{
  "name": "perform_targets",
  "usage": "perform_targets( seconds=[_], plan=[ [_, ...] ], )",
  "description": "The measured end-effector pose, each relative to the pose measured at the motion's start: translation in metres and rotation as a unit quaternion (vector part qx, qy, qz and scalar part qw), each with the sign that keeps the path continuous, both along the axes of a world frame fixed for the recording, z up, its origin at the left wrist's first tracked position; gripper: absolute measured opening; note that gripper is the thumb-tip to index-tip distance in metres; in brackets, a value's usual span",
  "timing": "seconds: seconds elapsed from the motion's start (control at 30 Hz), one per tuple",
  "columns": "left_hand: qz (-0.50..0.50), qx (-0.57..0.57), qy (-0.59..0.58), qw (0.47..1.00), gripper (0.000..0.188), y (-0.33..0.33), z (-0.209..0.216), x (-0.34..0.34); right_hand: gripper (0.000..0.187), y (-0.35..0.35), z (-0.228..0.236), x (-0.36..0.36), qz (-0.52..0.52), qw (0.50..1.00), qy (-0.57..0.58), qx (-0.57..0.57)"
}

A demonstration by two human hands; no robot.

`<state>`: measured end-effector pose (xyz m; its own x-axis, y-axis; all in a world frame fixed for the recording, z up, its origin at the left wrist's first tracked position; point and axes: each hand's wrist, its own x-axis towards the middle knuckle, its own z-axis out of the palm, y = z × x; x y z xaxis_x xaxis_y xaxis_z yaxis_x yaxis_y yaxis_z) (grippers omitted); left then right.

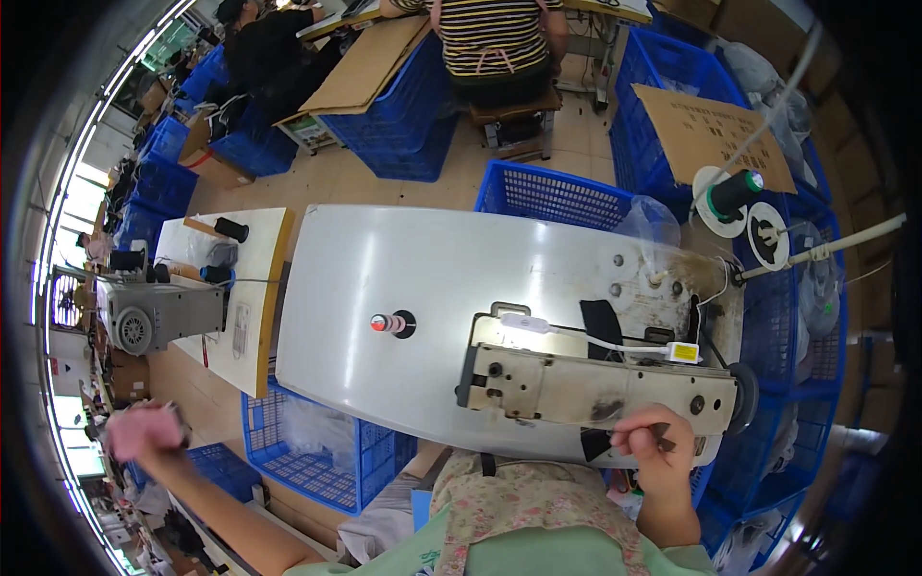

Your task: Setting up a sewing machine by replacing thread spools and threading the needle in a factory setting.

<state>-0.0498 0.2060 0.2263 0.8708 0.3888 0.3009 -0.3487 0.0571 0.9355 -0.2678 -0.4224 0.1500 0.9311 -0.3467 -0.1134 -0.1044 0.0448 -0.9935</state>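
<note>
My right hand (661, 459) is at the near right side of the sewing machine (595, 379), fingers curled in a pinch. A small dark piece of material (663, 437) shows between its fingers. Just left of that hand, a black fabric strip (595, 444) lies at the machine's near side. Another black strip (601, 326) lies behind the machine's arm. My left hand (149, 432) is stretched far out to the left, off the table, smeared by motion. Its fingers and anything in them cannot be made out.
The machine stands on a pale worktable (365, 278) with a red-and-white spool (388, 324). A blue crate (331, 466) with clear plastic is below its near left edge. A thread stand holds a dark green cone (735, 195) at right. Two people sit working beyond.
</note>
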Motion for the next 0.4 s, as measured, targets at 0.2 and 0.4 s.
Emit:
perform_targets(
  seconds=[0.2, 0.4],
  plan=[
    [-0.113, 0.431, 0.275, 0.852, 0.043, -0.111, -0.172, 0.019, 0.011, 0.095, -0.012, 0.073, 0.169, 0.977, -0.117, -0.051],
    [-0.367, 0.484, 0.119, 0.785, 0.048, -0.164, -0.264, 0.024, 0.017, 0.153, -0.018, 0.105, 0.333, 0.939, -0.061, -0.054]
  ],
)
